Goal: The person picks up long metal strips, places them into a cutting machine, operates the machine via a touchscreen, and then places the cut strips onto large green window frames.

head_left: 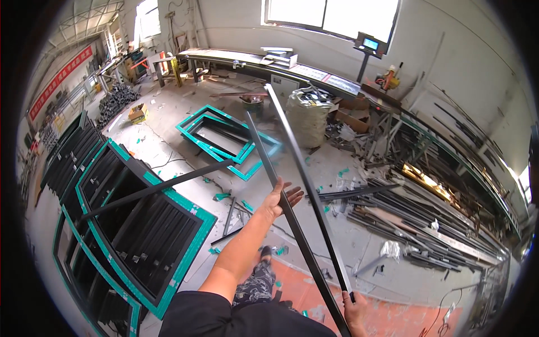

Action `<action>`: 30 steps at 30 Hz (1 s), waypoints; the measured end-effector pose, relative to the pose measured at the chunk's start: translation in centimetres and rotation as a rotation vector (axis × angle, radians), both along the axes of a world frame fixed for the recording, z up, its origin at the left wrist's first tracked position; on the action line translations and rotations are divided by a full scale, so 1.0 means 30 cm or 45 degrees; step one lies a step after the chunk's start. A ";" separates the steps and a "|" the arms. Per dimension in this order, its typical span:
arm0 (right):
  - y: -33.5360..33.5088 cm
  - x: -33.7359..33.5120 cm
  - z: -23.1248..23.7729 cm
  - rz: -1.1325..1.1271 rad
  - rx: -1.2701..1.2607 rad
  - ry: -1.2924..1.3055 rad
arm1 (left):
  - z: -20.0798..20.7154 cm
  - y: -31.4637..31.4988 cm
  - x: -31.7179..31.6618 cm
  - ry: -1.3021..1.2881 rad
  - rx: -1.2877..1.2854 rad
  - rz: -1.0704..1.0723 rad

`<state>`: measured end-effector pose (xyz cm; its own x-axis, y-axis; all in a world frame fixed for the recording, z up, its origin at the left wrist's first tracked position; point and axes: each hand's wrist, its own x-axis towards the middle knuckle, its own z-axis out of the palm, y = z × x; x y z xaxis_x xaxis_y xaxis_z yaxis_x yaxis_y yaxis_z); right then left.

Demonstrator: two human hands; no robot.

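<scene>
1. At the far left, a red banner (60,83) hung with a row of pale characters.
2. Below it, at least two large green-edged frames (183,263) lay stacked at the floor's left side; the exact count could not be told. One loose dark bar (163,187) ran across them in view.
3. One small yellow box (138,113) sat on the floor beyond them; any print was too small to read.
4. Two green-edged rectangular frames (192,116) overlapped mid-floor.
5. Two long dark bars were held up. The left hand (276,202) was open, fingers spread, with the left bar (305,250) lying across its palm.
6. The right bar (314,201) slanted close beside it; the right hand (355,312) was closed around its lower end.
7. Behind, a long bench (216,54) followed the wall. One stuffed pale sack (307,121) stood before its front edge.
8. Near the bench's right end, one lit screen (370,44) stood on a post, its display unreadable.
9. At the floor's right side lay a heap of bars (404,236), too tangled to count.
</scene>
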<state>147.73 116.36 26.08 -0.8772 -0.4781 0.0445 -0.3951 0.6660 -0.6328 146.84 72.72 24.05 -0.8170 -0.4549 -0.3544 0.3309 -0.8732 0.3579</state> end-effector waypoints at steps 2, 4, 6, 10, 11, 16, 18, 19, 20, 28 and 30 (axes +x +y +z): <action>-0.119 -0.065 0.010 0.002 0.032 -0.078 | -0.047 -0.153 -0.090 0.005 -0.007 -0.025; -0.239 -0.186 -0.013 0.043 0.053 -0.185 | -0.074 -0.284 -0.190 -0.028 -0.054 -0.033; -0.338 -0.271 -0.013 0.030 0.068 -0.197 | -0.122 -0.382 -0.262 0.011 -0.031 -0.078; -0.525 -0.434 0.001 0.038 0.079 -0.106 | -0.088 -0.627 -0.447 -0.066 -0.111 -0.144; -0.568 -0.465 0.010 0.038 0.068 -0.073 | -0.079 -0.666 -0.483 -0.053 -0.158 -0.156; -0.730 -0.670 -0.036 -0.069 -0.017 -0.351 | -0.025 -0.866 -0.755 0.081 -0.223 -0.213; -0.783 -0.783 -0.064 -0.029 -0.013 -0.346 | -0.042 -0.968 -0.887 0.108 -0.209 -0.222; -0.822 -0.847 -0.054 -0.031 -0.043 -0.386 | -0.053 -1.012 -0.947 0.151 -0.197 -0.226; -0.855 -0.912 -0.055 -0.032 -0.074 -0.423 | -0.065 -1.048 -0.997 0.149 -0.220 -0.216; -1.053 -1.482 -0.083 0.144 -0.025 -0.170 | -0.039 -1.289 -1.456 0.095 -0.168 -0.066; -1.137 -1.624 -0.038 0.190 0.001 -0.131 | -0.004 -1.366 -1.565 0.114 -0.195 -0.057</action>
